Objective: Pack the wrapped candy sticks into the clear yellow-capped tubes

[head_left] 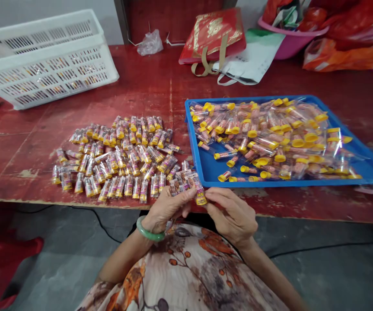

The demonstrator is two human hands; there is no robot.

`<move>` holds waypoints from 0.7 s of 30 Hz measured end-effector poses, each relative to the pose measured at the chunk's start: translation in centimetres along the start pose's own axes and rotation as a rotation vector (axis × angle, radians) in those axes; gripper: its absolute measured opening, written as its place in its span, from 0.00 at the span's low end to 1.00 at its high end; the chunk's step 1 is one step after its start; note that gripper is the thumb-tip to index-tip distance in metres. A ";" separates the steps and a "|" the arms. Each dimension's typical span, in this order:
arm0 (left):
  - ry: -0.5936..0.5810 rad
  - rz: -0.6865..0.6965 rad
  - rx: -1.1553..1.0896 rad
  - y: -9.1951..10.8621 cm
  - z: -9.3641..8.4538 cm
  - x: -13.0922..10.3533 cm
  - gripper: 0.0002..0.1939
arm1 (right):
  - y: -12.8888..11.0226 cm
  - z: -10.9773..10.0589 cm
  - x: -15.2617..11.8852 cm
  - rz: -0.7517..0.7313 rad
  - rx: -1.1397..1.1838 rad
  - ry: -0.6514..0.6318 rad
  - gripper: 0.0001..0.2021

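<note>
My left hand [168, 207], with a green bangle at the wrist, pinches a small printed tube with a yellow end [198, 192] at the table's front edge. The fingers of my right hand [233, 214] are closed at the tube's yellow lower end. Just behind my left thumb lie more printed tubes [176, 186]. To the left spreads a pile of printed tubes [121, 162], their yellow ends mostly facing me. On the right, a blue tray [210, 172] bears many tubes with yellow caps in clear sleeves [266, 138], heaped loosely.
A white slotted crate [50, 69] stands tilted at the back left of the red table [147, 86]. Behind the tray lie a red gift bag [214, 36], a white bag [251, 60] and a pink basin [290, 43]. A red stool [4, 259] is at the lower left.
</note>
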State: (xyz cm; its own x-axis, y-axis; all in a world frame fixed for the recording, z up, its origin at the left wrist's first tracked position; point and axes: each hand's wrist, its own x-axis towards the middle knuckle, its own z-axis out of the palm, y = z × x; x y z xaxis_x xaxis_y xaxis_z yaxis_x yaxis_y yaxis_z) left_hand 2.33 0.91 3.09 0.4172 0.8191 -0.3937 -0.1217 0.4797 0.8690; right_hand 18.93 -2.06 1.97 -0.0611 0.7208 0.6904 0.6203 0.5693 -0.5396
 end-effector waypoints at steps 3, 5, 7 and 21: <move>0.021 0.025 -0.022 -0.3 0.1 0.1 0.28 | 0.0 0.2 -0.1 -0.001 -0.008 0.019 0.14; 0.029 0.027 -0.037 -0.3 0.2 0.2 0.27 | 0.1 0.3 -0.3 0.003 -0.014 0.031 0.16; 0.024 0.020 -0.048 -0.2 0.3 0.2 0.25 | 0.3 0.5 -0.5 0.006 -0.017 0.048 0.17; 0.044 0.004 -0.159 -0.6 0.3 0.0 0.21 | 0.1 1.5 -0.7 -0.126 -0.149 0.135 0.12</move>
State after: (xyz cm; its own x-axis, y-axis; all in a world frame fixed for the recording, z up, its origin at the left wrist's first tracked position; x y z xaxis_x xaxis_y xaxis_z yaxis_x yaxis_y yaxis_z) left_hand 2.72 0.53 2.69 0.3766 0.8327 -0.4059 -0.2664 0.5170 0.8135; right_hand 17.89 -1.93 0.73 -0.0462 0.5823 0.8117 0.7236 0.5796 -0.3747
